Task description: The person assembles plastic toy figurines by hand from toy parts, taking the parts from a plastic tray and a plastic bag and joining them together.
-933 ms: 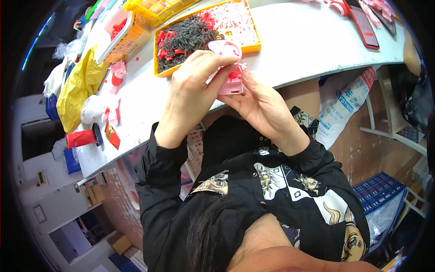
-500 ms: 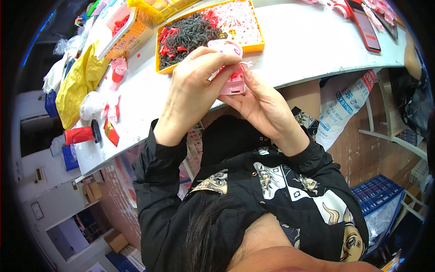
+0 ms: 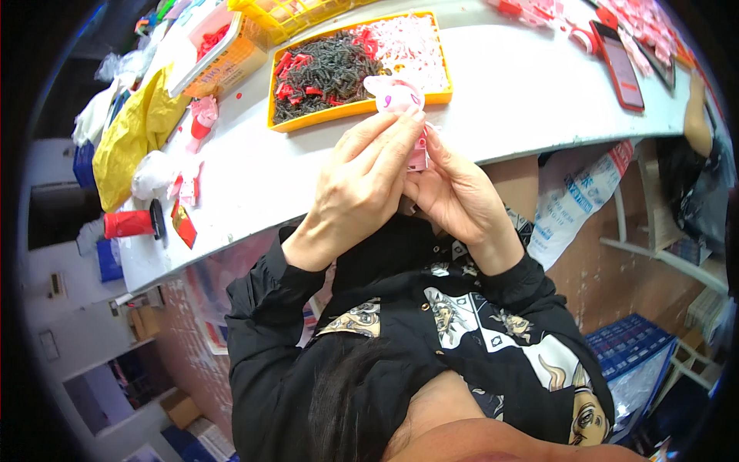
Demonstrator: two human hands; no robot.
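Observation:
Between my two hands is a small pink toy figure (image 3: pixel 399 98), its rounded head with purple marks showing above my fingers. My left hand (image 3: pixel 356 185) is closed on its upper body, with the fingertips pressed together at the neck. The right hand (image 3: pixel 462 189) grips the pink lower part from the other side, its thumb along the edge. Much of the toy's body is hidden by my fingers. Just beyond it lies a yellow tray (image 3: pixel 327 114) with small black pieces (image 3: pixel 339 73), red bits among them, and pale pink pieces (image 3: pixel 412 50) on the right.
A tub (image 3: pixel 223 73) with red pieces and a yellow basket (image 3: pixel 296 23) stand at the back left. A yellow bag (image 3: pixel 131 146), red cylinder (image 3: pixel 129 224) and pink parts (image 3: pixel 202 115) lie left. Far right are a red phone (image 3: pixel 620 73), scissors (image 3: pixel 583 40) and pink pieces (image 3: pixel 643 27).
The toy has turned, so its marked head now shows more clearly. My left hand has shifted right, and its fingers have straightened over the body. The right hand still holds the lower part.

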